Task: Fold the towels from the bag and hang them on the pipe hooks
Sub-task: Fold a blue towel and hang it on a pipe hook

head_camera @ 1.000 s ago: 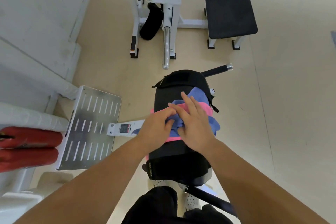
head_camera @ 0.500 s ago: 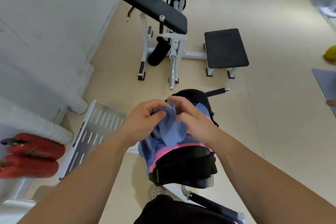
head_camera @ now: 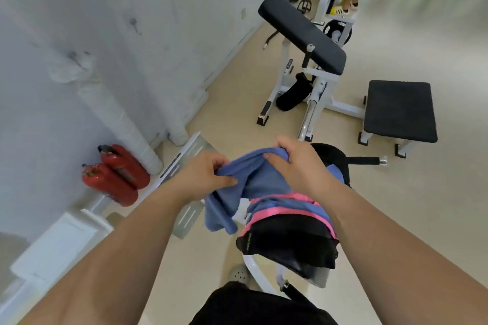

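Blue towel (head_camera: 254,183) held up in both hands over the black bag (head_camera: 290,243).

L hand (head_camera: 204,177) pinches the towel's left edge, thumb on top. R hand (head_camera: 299,166) has fingers curled over its upper edge. Towel sags btwn them, lower end hanging just left of the bag. Pink cloth (head_camera: 280,210) and more blue packed in bag mouth. White pipe (head_camera: 118,119) on wall at left, w/ two red extinguishers (head_camera: 116,178) at its foot.

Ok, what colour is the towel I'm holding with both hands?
The towel is plain blue; the head view shows it best.
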`<state>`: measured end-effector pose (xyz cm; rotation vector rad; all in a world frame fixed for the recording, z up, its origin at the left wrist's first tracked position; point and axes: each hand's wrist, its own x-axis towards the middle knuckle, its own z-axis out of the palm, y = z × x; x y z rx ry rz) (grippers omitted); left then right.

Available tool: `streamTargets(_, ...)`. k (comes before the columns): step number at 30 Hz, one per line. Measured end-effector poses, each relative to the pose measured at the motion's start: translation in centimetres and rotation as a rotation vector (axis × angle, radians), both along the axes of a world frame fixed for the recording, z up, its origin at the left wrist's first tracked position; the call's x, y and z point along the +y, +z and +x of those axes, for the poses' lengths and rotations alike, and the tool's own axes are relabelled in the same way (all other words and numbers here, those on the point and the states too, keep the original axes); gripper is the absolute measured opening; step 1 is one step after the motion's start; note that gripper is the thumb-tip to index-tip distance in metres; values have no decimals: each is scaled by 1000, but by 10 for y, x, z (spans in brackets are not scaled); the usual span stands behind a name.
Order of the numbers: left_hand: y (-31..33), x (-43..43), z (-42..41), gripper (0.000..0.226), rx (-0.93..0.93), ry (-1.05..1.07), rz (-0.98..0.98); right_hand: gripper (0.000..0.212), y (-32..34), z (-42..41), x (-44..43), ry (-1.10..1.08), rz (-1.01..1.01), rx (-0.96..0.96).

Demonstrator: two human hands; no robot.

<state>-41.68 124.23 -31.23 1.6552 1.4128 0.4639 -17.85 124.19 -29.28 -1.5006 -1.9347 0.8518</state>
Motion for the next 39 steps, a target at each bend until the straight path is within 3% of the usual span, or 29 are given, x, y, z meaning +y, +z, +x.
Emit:
streamTargets(6,-44,-87,-17,12,190,242,-126,35,28,6,-36,-80,14,220)
streamTargets(9,-68,-137,-23,10,158,371,-183,35,42,8,-49,-170,48,433)
streamTargets(12,-83,-182,-27,26,93,543,-184,30,58,4,-52,-196,136,548)
streamTargets(15,-76,-210,-31,30,-56,708,-147,26,60,-5,-51,-180,164,515)
streamTargets(19,-52,-236,-51,21,-175,952,-66,25,40,-25,-62,-140,138,275)
streamTargets(23,-27,-258,-70,23,-60,885,78,25,11,-63,-90,-4,-11,132)
streamTargets(26,-11,-262,-87,22,-86,815,110,10,-2,-107,-120,175,-152,113)
streamTargets(29,6,-262,-109,20,-103,652,129,35,-8,-163,-153,492,-250,120)
streamTargets(31,13,-263,-128,17,-143,592,123,29,-10,-201,-164,604,-256,113)
streamTargets(33,15,-264,-157,16,-177,631,128,13,-11,-235,-167,591,-228,114)
streamTargets(39,2,-279,-249,21,-202,661,3,15,-8,-303,-157,370,-232,126)
